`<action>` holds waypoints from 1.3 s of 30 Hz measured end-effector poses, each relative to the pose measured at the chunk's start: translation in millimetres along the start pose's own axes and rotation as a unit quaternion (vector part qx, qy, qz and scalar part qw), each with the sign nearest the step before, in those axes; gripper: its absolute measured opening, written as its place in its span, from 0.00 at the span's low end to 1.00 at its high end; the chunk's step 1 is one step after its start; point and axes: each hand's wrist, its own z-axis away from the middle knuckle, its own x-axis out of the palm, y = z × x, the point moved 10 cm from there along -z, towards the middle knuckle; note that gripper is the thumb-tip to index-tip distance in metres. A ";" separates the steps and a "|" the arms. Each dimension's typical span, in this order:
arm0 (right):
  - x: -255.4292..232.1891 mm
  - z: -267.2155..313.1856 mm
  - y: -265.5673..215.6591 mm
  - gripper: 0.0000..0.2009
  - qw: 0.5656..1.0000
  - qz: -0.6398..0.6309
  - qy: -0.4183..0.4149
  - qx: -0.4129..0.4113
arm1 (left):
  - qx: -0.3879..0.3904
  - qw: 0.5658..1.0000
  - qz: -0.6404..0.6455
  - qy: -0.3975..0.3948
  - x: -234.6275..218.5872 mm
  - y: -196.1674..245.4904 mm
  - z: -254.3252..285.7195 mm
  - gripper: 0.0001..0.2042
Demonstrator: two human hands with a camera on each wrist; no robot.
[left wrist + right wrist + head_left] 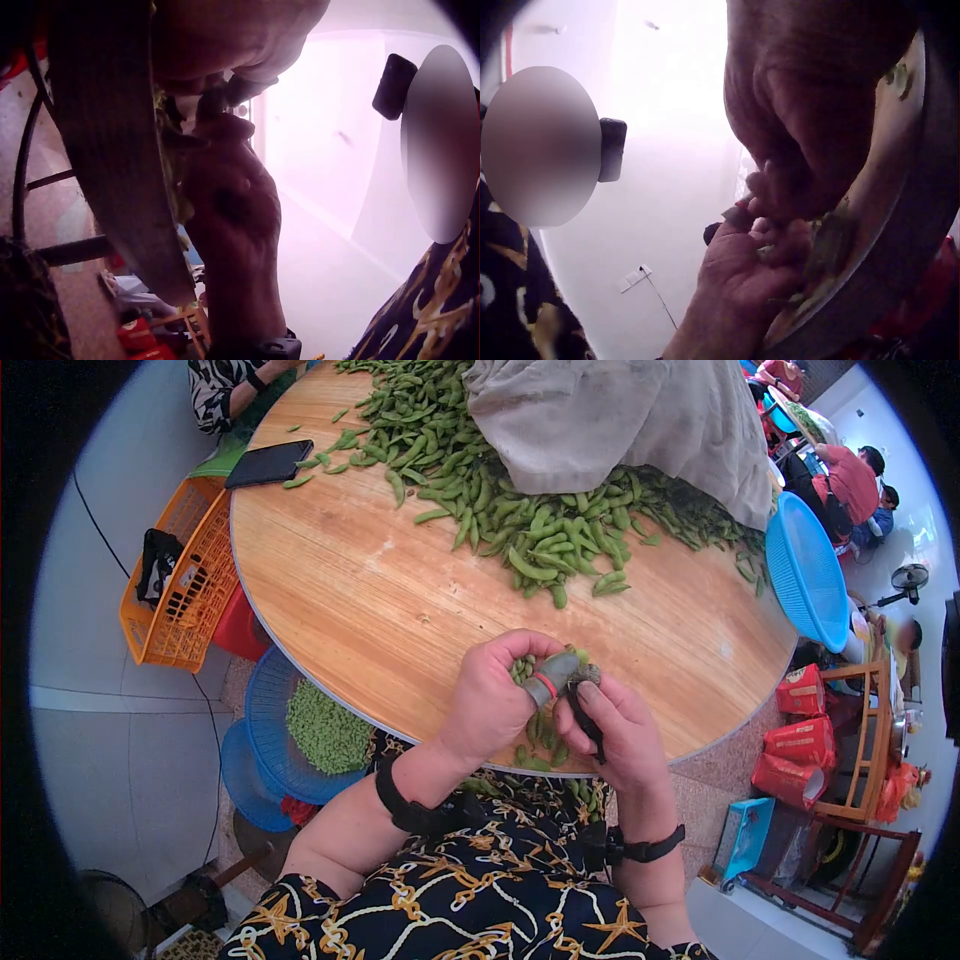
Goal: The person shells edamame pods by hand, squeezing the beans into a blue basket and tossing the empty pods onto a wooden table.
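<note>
My left hand (pixel 492 695) is close over the table's near edge, its thumb in a grey-green sleeve (pixel 553 678) with a red band. Its fingers curl round green soybean pods (pixel 521 669), partly hidden by the hand. Right beside it, my right hand (pixel 622 732) pinches a narrow black object (pixel 584 722) with a grey tip; its kind I cannot tell. The two hands' fingertips meet. More pods (pixel 543 732) lie below them. A large heap of pods (pixel 545 535) spreads over the far part of the round wooden table (pixel 370 580).
A grey cloth (pixel 620 420) covers part of the heap. A phone (pixel 268 464) lies at the table's left edge. Below left stand an orange crate (pixel 150 630) and a blue basket (pixel 265 705) with shelled beans (pixel 325 730). A blue basket (pixel 805 570) leans at the right edge.
</note>
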 end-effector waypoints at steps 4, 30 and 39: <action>-3.7 -0.8 1.7 0.10 0.999 0.017 0.036 -0.007 | -0.005 0.999 -0.011 -0.036 3.6 -4.5 -0.9 0.05; -19.5 -20.4 -41.2 0.07 0.948 0.312 0.062 0.030 | -0.019 0.998 0.033 0.040 -11.4 -6.9 -0.4 0.07; -44.6 -51.1 -95.6 0.07 0.560 0.801 0.166 -0.133 | -0.142 0.968 -0.052 -0.202 40.7 -26.1 18.3 0.11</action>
